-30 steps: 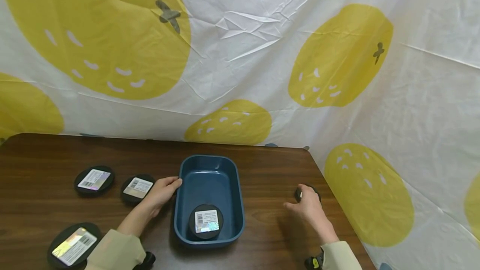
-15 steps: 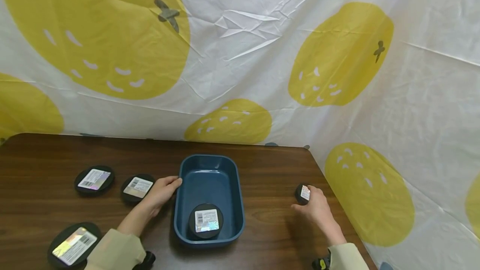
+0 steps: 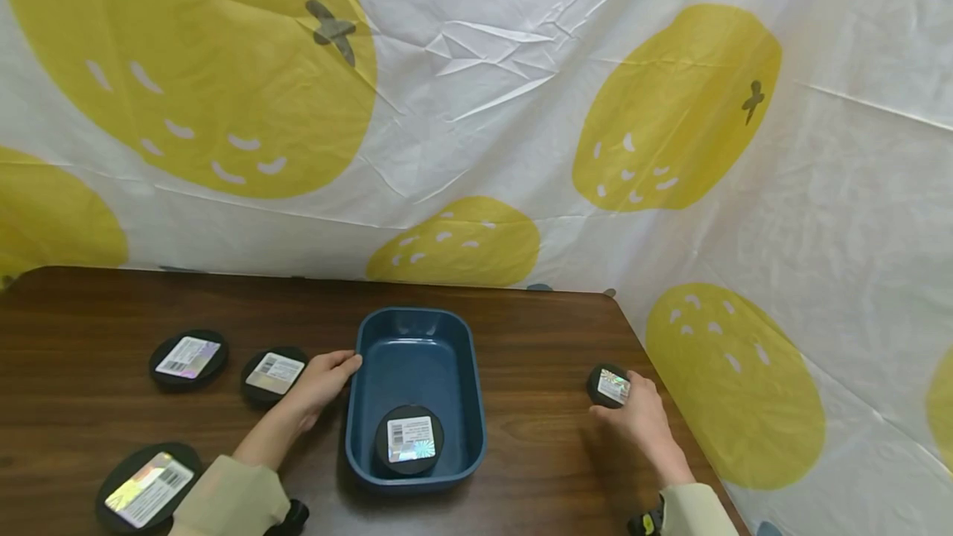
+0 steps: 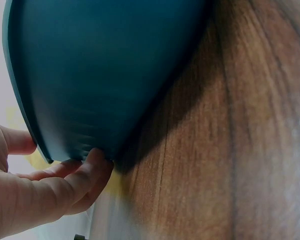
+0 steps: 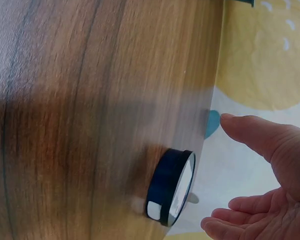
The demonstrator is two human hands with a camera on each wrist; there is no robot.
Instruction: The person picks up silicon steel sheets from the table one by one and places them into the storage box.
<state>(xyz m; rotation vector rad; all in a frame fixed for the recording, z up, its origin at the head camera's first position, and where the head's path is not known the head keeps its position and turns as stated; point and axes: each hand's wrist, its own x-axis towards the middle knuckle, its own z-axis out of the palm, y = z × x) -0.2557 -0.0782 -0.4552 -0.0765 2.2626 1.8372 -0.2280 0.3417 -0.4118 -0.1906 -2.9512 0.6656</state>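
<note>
In the head view my left hand [image 3: 323,387] holds the left rim of a deep blue rectangular tray [image 3: 415,362]. The left wrist view has the thumb at the tray's rim and the fingers against its outer side wall [image 4: 100,75]. Inside the tray, towards its near end, lies a low round black container [image 3: 408,467] with a white label. Towards the table's right edge lies a smaller round black container [image 3: 596,387], label up. My right hand [image 3: 644,420] is beside it; the right wrist view shows a gap between the spread hand [image 5: 277,170] and the container [image 5: 165,185].
Three more round black containers with labels lie on the left of the brown wooden table [image 3: 521,346]: one far back [image 3: 165,380], one close to my left wrist [image 3: 256,394], one near the front [image 3: 112,474]. A white curtain [image 3: 476,147] with yellow fruit prints hangs behind and to the right.
My right hand has drawn back to the right, off the small round container, whose label now shows more fully. The container has hardly moved. My left hand and the tray stay put.
</note>
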